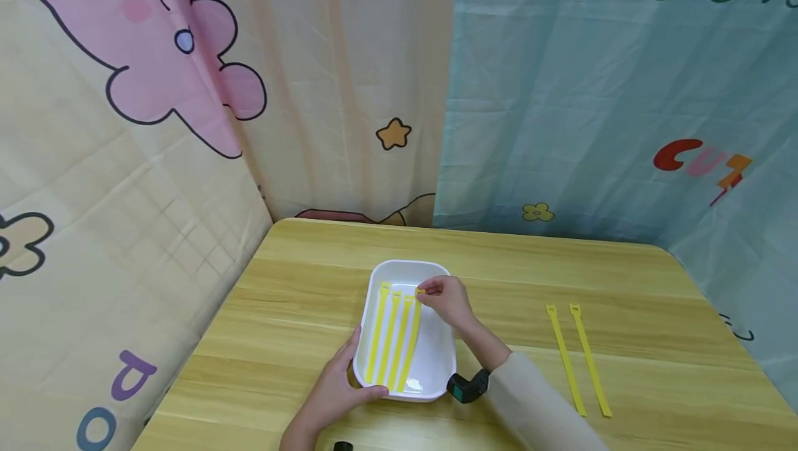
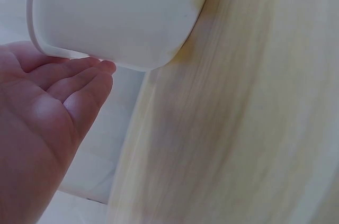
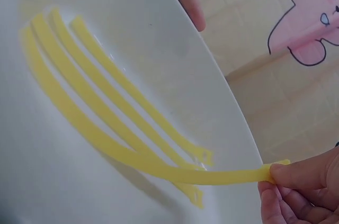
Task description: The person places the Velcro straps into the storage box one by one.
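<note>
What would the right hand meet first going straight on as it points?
Likely the neighbouring yellow strip in the white tray, though the right hand might pass above it; depth is unclear.

Cartoon-printed cloths (image 1: 349,91) screen a nook round a table (image 1: 262,340).

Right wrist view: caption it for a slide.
Right hand pinching one yellow strap by its end, three more in the white tray.

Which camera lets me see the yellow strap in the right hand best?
The right wrist view. The yellow strap looks biggest there, curving across the white tray to the right hand pinching its end. The head view shows it smaller, rightmost of four in the tray. The left wrist view doesn't show it.
</note>
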Demonstrator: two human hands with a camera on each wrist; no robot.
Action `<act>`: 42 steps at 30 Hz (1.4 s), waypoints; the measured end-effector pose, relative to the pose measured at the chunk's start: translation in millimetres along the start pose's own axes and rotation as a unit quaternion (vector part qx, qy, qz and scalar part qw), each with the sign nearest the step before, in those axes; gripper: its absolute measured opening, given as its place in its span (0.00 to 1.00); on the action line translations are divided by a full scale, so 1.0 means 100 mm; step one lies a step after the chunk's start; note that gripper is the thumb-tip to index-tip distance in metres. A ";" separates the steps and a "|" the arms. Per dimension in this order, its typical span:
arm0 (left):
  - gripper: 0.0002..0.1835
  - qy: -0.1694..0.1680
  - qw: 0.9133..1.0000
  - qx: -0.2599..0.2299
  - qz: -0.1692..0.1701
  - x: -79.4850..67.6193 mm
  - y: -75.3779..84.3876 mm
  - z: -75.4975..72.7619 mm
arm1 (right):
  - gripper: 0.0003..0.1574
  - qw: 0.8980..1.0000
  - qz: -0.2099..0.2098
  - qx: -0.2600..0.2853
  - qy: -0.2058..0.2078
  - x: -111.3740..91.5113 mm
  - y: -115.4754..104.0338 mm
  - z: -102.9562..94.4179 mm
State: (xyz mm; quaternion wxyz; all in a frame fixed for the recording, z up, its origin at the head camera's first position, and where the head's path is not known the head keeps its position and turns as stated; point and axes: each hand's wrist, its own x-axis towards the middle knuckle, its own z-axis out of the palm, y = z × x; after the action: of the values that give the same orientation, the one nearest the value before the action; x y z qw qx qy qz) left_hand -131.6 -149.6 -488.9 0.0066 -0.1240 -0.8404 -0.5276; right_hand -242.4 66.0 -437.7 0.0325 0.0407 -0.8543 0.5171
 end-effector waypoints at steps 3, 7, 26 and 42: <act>0.60 -0.002 1.000 0.000 -0.002 0.00 0.00 0.00 | 0.06 1.000 0.003 -0.011 0.000 0.01 0.00 0.01; 0.60 -0.003 1.000 0.000 -0.005 0.00 -0.01 0.00 | 0.06 1.000 0.006 -0.021 -0.002 0.02 0.02 0.03; 0.60 -0.001 1.000 0.003 -0.018 0.01 0.00 0.00 | 0.03 0.998 -0.020 -0.065 0.006 0.04 0.03 0.08; 0.60 -0.001 1.000 0.002 -0.021 0.00 0.04 0.00 | 0.03 0.997 -0.022 -0.077 0.008 0.05 0.01 0.10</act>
State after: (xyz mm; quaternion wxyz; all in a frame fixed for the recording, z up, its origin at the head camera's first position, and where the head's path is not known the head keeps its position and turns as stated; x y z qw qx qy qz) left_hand -131.1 -148.3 -485.0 -0.0050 -0.1073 -0.8436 -0.5261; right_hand -247.5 57.5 -443.2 0.0539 0.0524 -0.8904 0.4490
